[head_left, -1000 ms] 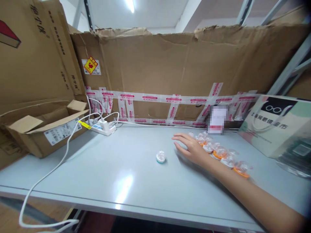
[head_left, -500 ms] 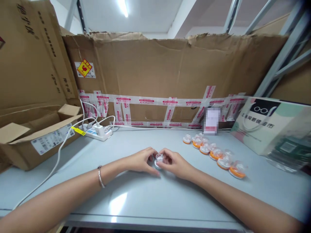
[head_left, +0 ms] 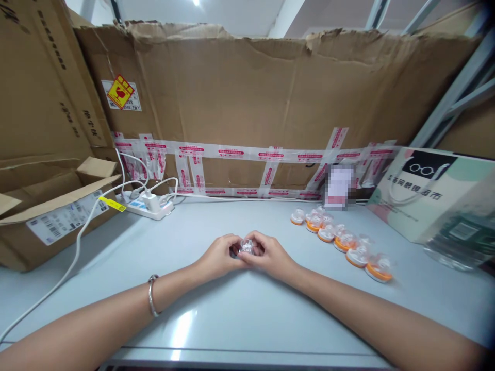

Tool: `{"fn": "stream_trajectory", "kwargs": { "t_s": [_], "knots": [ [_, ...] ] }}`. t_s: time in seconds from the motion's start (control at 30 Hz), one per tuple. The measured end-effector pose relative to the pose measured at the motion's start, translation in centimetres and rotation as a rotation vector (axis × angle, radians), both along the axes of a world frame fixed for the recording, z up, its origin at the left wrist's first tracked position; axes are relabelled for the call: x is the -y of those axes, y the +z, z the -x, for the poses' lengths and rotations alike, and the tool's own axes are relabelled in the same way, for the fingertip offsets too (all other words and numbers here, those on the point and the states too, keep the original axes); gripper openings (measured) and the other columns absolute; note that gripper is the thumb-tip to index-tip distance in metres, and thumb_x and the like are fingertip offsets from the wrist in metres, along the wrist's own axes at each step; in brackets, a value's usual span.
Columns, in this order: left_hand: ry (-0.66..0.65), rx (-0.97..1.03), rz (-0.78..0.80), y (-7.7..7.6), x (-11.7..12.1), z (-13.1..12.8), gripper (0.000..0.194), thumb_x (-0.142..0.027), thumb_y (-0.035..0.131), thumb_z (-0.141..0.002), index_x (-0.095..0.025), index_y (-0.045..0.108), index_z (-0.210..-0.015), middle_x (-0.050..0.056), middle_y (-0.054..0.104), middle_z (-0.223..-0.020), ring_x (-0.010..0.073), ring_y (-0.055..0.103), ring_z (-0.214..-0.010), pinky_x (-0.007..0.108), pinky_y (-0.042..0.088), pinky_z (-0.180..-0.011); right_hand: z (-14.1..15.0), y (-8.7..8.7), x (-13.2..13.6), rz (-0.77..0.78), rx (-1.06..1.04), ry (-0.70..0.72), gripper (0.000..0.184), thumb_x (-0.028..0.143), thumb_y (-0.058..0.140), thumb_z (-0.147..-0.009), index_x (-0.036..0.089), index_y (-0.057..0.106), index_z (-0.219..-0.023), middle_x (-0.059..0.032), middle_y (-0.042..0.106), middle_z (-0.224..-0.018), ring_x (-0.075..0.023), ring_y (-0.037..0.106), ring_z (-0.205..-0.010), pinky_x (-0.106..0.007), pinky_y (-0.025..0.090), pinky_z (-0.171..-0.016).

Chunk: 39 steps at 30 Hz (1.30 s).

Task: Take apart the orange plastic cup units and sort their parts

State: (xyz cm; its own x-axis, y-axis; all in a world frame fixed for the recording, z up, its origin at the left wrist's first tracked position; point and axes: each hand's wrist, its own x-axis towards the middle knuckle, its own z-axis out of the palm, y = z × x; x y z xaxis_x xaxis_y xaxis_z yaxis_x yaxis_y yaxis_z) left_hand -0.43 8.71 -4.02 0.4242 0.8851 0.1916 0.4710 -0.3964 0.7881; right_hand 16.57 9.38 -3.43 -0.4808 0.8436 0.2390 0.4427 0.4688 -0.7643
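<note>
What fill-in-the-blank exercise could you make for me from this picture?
1. The left hand and right hand hold a small clear piece, while similar pieces on the table show white and ____ parts.
2. The bracelet circles the person's ____ wrist.
3. The diamond-shaped sticker on the cardboard is red and ____.

Missing words: orange; left; yellow.

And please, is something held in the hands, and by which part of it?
A small clear-topped piece, held at its sides between the left hand and right hand; its base is hidden.
</note>
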Motion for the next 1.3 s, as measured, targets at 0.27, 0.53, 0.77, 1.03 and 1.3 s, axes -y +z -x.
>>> {"fn": "stream_trajectory", "kwargs": {
  "t_s": [0.27,0.53,0.77,1.03,1.3],
  "knots": [
    [-0.063,-0.002,0.036,-0.1,-0.2,0.0,0.018,-0.032,0.068,-0.066,-0.019,0.068,-0.079,-0.001,0.048,-0.072,0.0122,0.049,-0.071,0.020,0.038,-0.063,-0.2,-0.6,0.2,-0.142,0.045,-0.012,0.021,0.038,0.054,-0.078,0.019,0.056,-0.088,0.0043,0.041,-0.059,-0.0100,0.038,-0.054,-0.021,0.032,-0.052],
    [-0.113,-0.026,0.059,0.3,-0.5,0.3,0.024,-0.036,0.071,-0.063,-0.017,0.067,-0.077,-0.001,0.048,-0.073,0.0120,0.047,-0.070,0.020,0.036,-0.062,-0.3,-0.4,0.2,-0.232,-0.014,-0.023,0.019,0.033,0.045,-0.083,0.017,0.050,-0.092,0.0004,0.049,-0.071,-0.0106,0.042,-0.060,-0.022,0.036,-0.056],
    [-0.135,-0.044,0.044,0.6,-0.4,0.4,0.023,-0.036,0.068,-0.066,-0.016,0.066,-0.078,0.000,0.050,-0.076,0.0141,0.049,-0.076,0.021,0.037,-0.065,-0.4,0.2,0.0,-0.133,-0.093,-0.069,0.018,0.034,0.047,-0.081,0.018,0.050,-0.085,0.0029,0.044,-0.064,-0.0096,0.038,-0.056,-0.021,0.033,-0.052],
    [-0.116,-0.022,0.036,0.4,-0.2,0.7,0.032,-0.036,0.069,-0.064,-0.017,0.066,-0.089,0.001,0.053,-0.081,0.0135,0.051,-0.074,0.022,0.039,-0.068,-0.8,0.4,-0.4,-0.090,-0.341,-0.163,0.022,0.039,0.046,-0.081,0.018,0.050,-0.087,-0.0008,0.052,-0.074,-0.0119,0.047,-0.064,-0.024,0.039,-0.061],
    [-0.127,0.017,0.054,0.6,0.0,0.8,0.036,-0.034,0.070,-0.064,-0.017,0.066,-0.095,0.003,0.053,-0.086,0.0136,0.051,-0.077,0.023,0.040,-0.073,-3.9,0.6,-8.3,-0.208,0.077,-0.498,0.030,0.039,0.050,-0.077,0.016,0.051,-0.096,-0.0009,0.057,-0.067,-0.0149,0.053,-0.062,-0.026,0.041,-0.061]
  ]
}}
